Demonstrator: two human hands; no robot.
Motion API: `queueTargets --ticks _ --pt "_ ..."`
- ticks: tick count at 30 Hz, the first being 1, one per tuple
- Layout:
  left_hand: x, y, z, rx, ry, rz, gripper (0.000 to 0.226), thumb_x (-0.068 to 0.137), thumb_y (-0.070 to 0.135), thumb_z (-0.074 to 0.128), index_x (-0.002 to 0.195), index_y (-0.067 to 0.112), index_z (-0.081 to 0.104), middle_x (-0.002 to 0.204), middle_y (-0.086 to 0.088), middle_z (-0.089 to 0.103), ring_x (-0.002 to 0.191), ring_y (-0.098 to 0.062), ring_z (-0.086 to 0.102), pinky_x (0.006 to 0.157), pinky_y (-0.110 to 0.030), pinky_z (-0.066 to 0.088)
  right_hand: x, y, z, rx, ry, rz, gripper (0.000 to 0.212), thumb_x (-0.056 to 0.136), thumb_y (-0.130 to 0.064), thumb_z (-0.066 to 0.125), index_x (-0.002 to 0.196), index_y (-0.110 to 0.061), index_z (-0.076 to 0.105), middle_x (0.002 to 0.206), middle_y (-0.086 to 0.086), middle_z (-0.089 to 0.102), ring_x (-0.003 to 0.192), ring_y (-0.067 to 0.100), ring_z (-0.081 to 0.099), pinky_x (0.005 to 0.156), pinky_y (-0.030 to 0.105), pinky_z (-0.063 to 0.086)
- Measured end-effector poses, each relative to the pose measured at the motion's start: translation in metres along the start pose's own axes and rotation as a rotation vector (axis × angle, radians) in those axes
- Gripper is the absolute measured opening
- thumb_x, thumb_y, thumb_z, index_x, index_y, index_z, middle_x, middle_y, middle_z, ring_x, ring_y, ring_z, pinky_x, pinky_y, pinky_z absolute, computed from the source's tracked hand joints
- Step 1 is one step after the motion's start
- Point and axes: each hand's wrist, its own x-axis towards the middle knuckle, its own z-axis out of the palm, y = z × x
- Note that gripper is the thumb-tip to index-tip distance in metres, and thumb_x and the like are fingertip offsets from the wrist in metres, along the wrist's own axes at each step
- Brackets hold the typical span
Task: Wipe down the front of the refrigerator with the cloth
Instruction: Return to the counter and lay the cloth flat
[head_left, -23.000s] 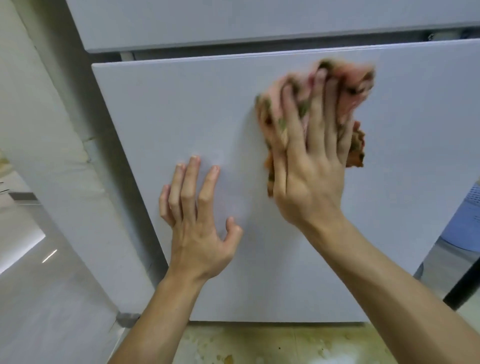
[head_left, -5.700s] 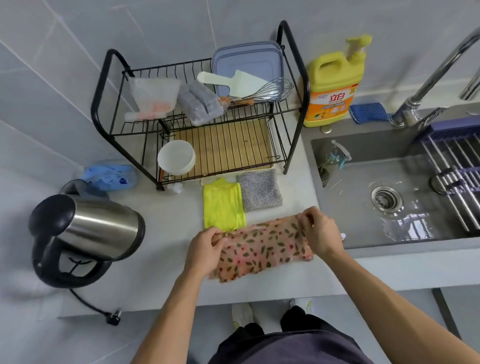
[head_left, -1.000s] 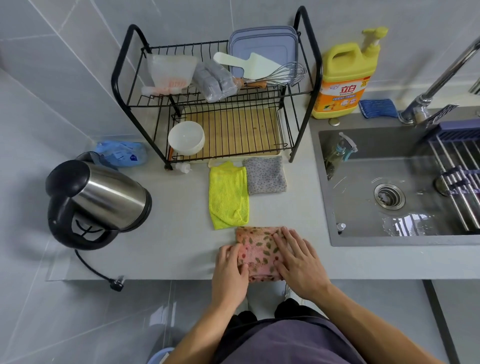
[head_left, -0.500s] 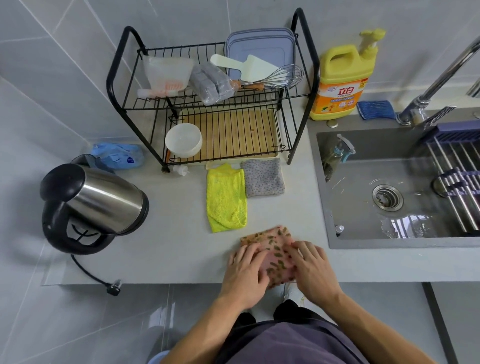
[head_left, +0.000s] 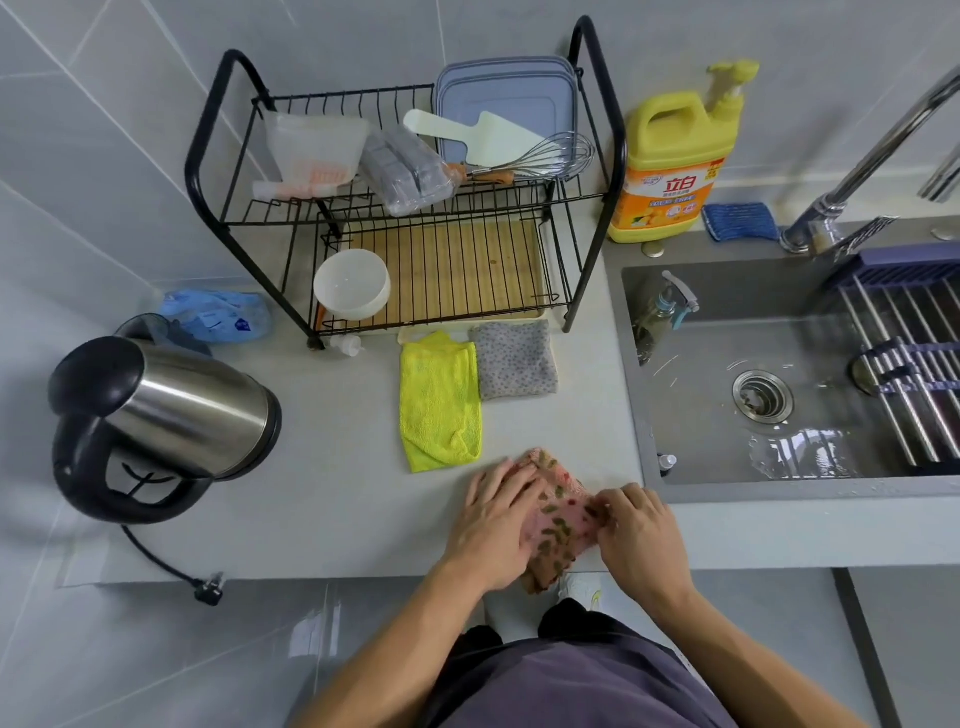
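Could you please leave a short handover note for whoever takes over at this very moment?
The left hand presses flat on the floral cloth; the right hand pinches its right edge.
The cloth lies folded small at the front edge of the counter, beside the sink.
The refrigerator is out of view, so the wipe can't be confirmed here.
Left: finish the fold and set the cloth down.

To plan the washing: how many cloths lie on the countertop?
3. A yellow cloth and a grey speckled cloth lie side by side before the dish rack; the left hand and right hand hold the pink floral cloth. A blue pad by the faucet may be another.
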Motion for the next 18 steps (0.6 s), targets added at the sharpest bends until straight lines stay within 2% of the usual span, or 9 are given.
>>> queueTargets --ticks 3,5,7,8,10,13,15,16,18 --pt "0.002 0.003 0.002 -0.015 -0.013 -0.042 0.074 0.098 0.030 0.056 0.165 0.026 0.025 0.173 0.008 0.016 0.159 -0.019 0.005 0.131 -0.047 0.003 0.002 0.008 -0.007 -0.051 -0.049 0.071 0.026 0.069 0.007 0.072 0.087 -0.012 0.068 0.082 0.003 0.061 0.078 0.032 0.061 0.068 0.039 0.048" --pt "0.003 0.007 0.005 -0.011 0.041 -0.046 0.070 0.095 0.028 0.055 0.162 0.025 0.032 0.167 0.005 0.030 0.153 -0.020 0.020 0.129 -0.050 0.017 0.005 0.008 -0.012 -0.023 -0.048 0.121 0.015 0.078 0.003 0.070 0.084 -0.010 0.067 0.082 0.005 0.062 0.079 0.034 0.061 0.070 0.040 0.047" --pt "0.009 0.010 0.006 -0.035 0.145 -0.006 0.066 0.091 0.023 0.055 0.156 0.026 0.043 0.157 0.003 0.044 0.144 -0.020 0.032 0.125 -0.048 0.030 0.008 0.006 -0.015 0.059 -0.046 0.133 0.008 0.091 -0.005 0.066 0.096 -0.010 0.071 0.089 0.007 0.065 0.085 0.033 0.063 0.076 0.040 0.048" --pt "0.013 0.011 0.006 -0.029 0.180 0.025 0.066 0.089 0.019 0.059 0.153 0.026 0.047 0.155 0.002 0.046 0.143 -0.020 0.034 0.123 -0.046 0.033 0.009 0.003 -0.016 0.107 -0.062 0.116 0.014 0.095 -0.010 0.066 0.107 -0.011 0.073 0.095 0.006 0.065 0.089 0.032 0.063 0.078 0.038 0.048" --pt "0.022 0.010 0.006 0.009 0.194 0.099 0.069 0.086 0.009 0.064 0.151 0.025 0.049 0.161 0.003 0.042 0.149 -0.021 0.031 0.123 -0.043 0.028 0.009 0.001 -0.019 0.175 -0.128 0.077 0.025 0.098 -0.018 0.068 0.123 -0.017 0.072 0.105 0.003 0.061 0.097 0.029 0.062 0.081 0.035 0.049" --pt "0.034 0.009 0.005 0.049 0.154 0.175 0.077 0.080 0.003 0.067 0.151 0.025 0.049 0.152 0.004 0.049 0.144 -0.022 0.033 0.122 -0.042 0.023 0.009 0.000 -0.021 0.241 -0.210 0.099 0.022 0.095 -0.022 0.073 0.117 -0.020 0.072 0.105 -0.007 0.055 0.097 0.019 0.059 0.083 0.025 0.044" --pt "0.037 0.010 0.002 0.073 0.187 0.183 0.068 0.073 0.006 0.072 0.137 0.024 0.061 0.124 0.002 0.060 0.122 -0.022 0.042 0.114 -0.042 0.031 0.009 -0.002 -0.023 0.291 -0.237 0.122 0.014 0.091 -0.020 0.075 0.104 -0.023 0.070 0.099 -0.014 0.054 0.089 0.013 0.058 0.080 0.024 0.044" --pt "0.037 0.010 0.000 0.065 0.216 0.174 0.057 0.069 0.006 0.073 0.123 0.025 0.068 0.111 0.002 0.059 0.111 -0.021 0.043 0.108 -0.042 0.034 0.009 -0.004 -0.024 0.321 -0.239 0.127 0.013 0.090 -0.018 0.076 0.096 -0.024 0.067 0.096 -0.014 0.056 0.085 0.012 0.059 0.079 0.026 0.046" --pt "0.033 0.009 -0.006 0.035 0.268 0.160 0.035 0.069 0.004 0.072 0.097 0.026 0.073 0.099 0.003 0.055 0.102 -0.021 0.044 0.101 -0.042 0.038 0.011 -0.007 -0.026 0.384 -0.246 0.133 0.017 0.089 -0.014 0.076 0.087 -0.025 0.062 0.091 -0.011 0.062 0.083 0.011 0.061 0.076 0.030 0.050"
